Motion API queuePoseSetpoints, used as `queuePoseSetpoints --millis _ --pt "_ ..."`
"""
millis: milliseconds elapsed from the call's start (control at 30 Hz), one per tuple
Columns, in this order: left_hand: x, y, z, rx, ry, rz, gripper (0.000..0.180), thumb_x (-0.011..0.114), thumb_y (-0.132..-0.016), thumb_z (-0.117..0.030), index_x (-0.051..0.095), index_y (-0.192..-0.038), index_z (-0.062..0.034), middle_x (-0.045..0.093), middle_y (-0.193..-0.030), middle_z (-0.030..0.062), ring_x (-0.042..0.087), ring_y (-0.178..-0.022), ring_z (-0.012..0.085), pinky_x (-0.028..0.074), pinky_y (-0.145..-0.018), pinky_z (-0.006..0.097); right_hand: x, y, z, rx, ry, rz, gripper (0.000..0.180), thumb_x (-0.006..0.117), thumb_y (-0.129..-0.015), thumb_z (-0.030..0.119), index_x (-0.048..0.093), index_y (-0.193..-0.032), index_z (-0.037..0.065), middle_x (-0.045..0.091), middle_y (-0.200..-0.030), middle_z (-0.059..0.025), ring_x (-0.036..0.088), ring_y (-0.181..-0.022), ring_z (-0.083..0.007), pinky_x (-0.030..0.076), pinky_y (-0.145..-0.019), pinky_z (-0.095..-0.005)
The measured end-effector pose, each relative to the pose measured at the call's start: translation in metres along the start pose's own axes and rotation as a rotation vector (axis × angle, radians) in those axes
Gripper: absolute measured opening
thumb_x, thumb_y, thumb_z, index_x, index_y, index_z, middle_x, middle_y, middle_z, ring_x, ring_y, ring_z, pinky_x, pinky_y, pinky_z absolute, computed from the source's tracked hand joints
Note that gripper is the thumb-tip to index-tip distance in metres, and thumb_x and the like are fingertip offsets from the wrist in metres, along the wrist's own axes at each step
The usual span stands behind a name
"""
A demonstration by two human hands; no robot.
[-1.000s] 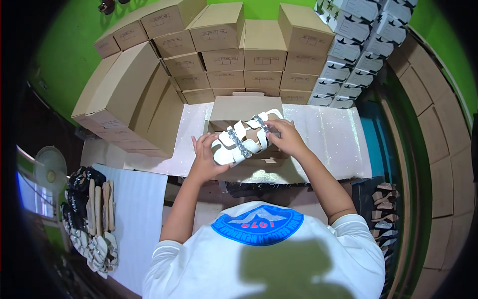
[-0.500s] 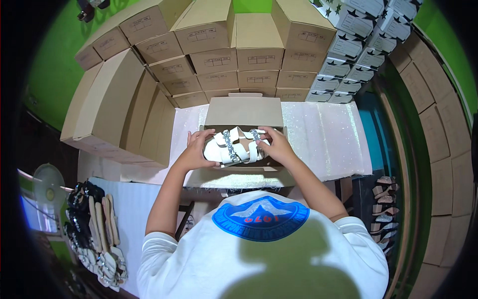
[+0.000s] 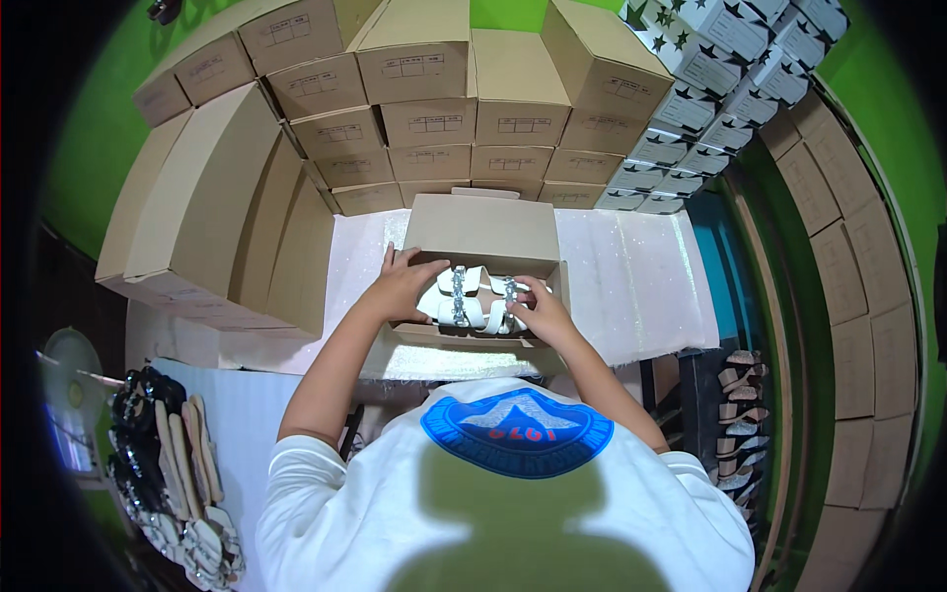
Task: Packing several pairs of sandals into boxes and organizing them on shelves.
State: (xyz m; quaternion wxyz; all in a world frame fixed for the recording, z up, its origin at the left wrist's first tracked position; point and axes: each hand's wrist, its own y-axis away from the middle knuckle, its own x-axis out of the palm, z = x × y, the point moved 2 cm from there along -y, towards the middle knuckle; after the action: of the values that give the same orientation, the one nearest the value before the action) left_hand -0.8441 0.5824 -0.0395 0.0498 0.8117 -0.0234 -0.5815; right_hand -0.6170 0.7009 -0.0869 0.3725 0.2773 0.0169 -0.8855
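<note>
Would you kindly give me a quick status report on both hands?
Left hand and right hand on white sandals, inside open shoebox. Nothing in the way.

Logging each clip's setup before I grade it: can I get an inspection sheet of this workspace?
Surface: table under a pale, glittery sheet.
Job's things: pair of white sandals with sparkly straps, lying inside an open brown shoebox, lid flap raised.
Clutter: nothing seen on the sheet besides the box.
Hands: left hand on the sandals' left side at the box edge; right hand with fingers on their right side.
Cables: nothing seen.
Surroundings: stacked brown cartons behind and left, star-printed boxes at right, sandals on a rack, loose soles lower left, green wall.
</note>
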Motion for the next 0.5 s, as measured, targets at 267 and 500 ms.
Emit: queuePoseSetpoints --millis 267,500 --pt "0.018 0.009 0.001 -0.047 -0.028 -0.114 0.087 0.078 -0.054 -0.040 0.040 -0.131 -0.0188 0.046 -0.126 0.0074 0.028 -0.128 0.0319 0.005 -0.106 0.057 0.006 0.003 -0.006 -0.036 0.199 0.051 0.041 0.063 -0.078 0.018 0.051 -0.115 0.006 0.060 -0.100 -0.0138 0.058 -0.093 -0.0224 0.046 -0.076 -0.0342" --pt "0.039 0.023 0.010 -0.120 0.009 -0.187 0.064 0.064 -0.068 -0.052 0.055 -0.119 -0.0138 0.047 -0.125 0.0083 0.027 -0.128 0.0312 0.004 -0.104 0.059 -0.001 0.016 -0.007 -0.339 0.415 -0.112 0.032 0.061 -0.076 0.018 0.059 -0.106 0.009 0.058 -0.107 -0.0133 0.047 -0.109 -0.0312 0.029 -0.099 -0.0467"
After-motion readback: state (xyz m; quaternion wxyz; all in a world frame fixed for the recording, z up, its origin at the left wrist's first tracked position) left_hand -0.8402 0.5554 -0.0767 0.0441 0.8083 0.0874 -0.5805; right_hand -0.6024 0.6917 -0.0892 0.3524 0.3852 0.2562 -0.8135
